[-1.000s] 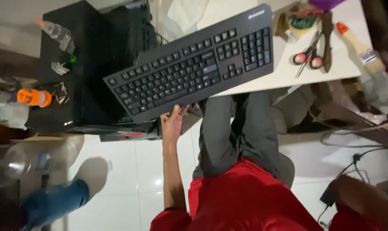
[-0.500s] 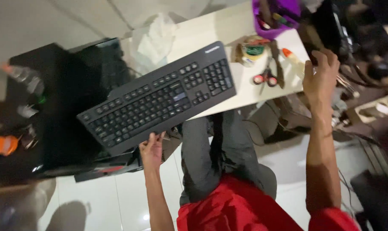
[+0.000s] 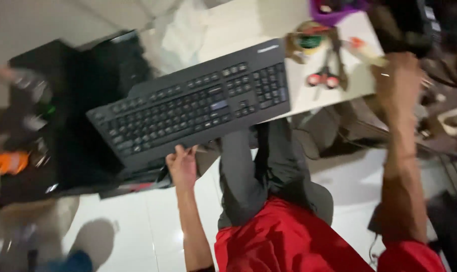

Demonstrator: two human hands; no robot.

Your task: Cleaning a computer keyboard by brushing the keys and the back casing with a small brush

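Head view: our left hand (image 3: 182, 163) grips the near edge of the black keyboard (image 3: 195, 107), which hangs tilted over the lap with its far end over the white table (image 3: 309, 98), much as half a second ago. Our right hand (image 3: 398, 75) has gone further up and right, now at the black object (image 3: 402, 30) by the table's corner; blur hides its fingers, so we cannot tell its grip. Red-handled scissors (image 3: 324, 75) lie unmoved between keyboard and right hand.
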